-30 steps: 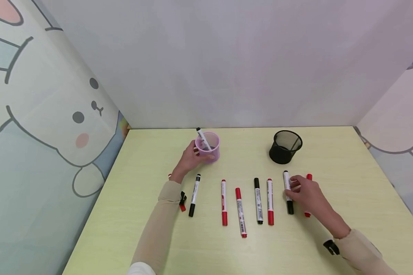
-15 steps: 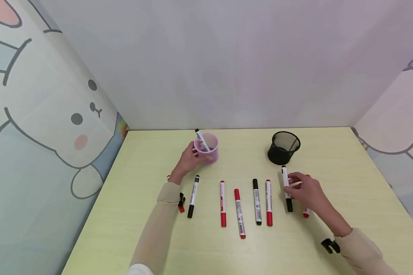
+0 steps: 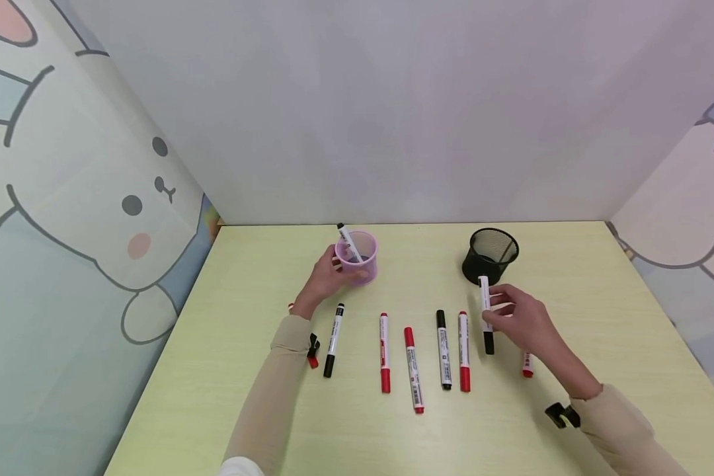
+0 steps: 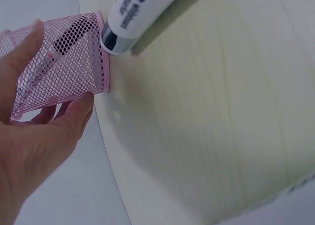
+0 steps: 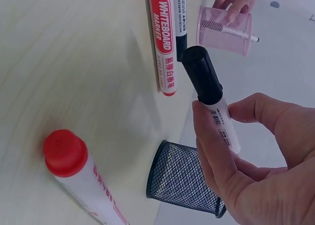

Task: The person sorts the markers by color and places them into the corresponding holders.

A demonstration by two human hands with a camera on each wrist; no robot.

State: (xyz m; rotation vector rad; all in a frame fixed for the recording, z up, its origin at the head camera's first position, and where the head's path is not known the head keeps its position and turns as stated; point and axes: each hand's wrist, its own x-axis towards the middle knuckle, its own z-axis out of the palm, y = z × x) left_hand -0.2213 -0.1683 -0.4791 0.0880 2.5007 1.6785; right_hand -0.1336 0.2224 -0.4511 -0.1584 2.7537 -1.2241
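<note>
Marker handling, mid-step; clock directions are read in the head view from the held marker. My right hand (image 3: 522, 320) pinches a white cylindrical whiteboard marker with a black cap (image 3: 485, 304) between thumb and fingers, raised off the pale-yellow wood-grain tabletop (image 3: 184, 396), its capped end towards six o'clock. I judge the step in hand to be the transfer of this one marker. Seen from my remote station, the next move seems to call for a steady pinch and, should a cup receive the marker, a lift above the rim and a turn to upright.

Containers: the round black wire-mesh cup (image 3: 482, 264) stands upright at twelve o'clock. I see no marker rising above its rim; whether the held marker's far end touches its wall I cannot tell. The round pink mesh cup (image 4: 74, 70) stands well apart near ten o'clock, the fingers of my left hand (image 3: 327, 274) curled round it; it contains one leaning black-tipped white marker (image 3: 350, 241), which protrudes past the rim. Outside the cups, white markers with red caps (image 3: 413, 370) and two black-capped white markers (image 3: 444, 350) lie between seven and nine o'clock. A lone red-capped marker (image 3: 527, 365) lies near five o'clock, partly hidden by my right hand.
</note>
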